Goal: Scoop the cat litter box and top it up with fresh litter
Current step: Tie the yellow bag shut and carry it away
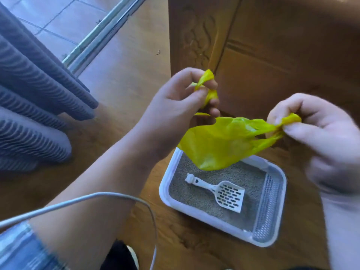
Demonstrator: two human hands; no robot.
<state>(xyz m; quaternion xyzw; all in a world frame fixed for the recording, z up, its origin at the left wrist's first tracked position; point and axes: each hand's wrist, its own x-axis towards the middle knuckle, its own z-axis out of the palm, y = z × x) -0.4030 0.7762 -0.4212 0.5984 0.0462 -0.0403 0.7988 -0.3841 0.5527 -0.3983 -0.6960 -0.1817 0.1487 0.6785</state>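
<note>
While both pinch its ends | yellow bag point(220, 145) stretched between left grip point(175, 100), right grip point(311, 129)

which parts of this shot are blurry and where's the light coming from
Head view: the right hand, pinching the bag, and its wrist smear with motion blur; the scoop and litter box look fairly sharp; daylight seems to enter through the glass door at upper left.
</note>
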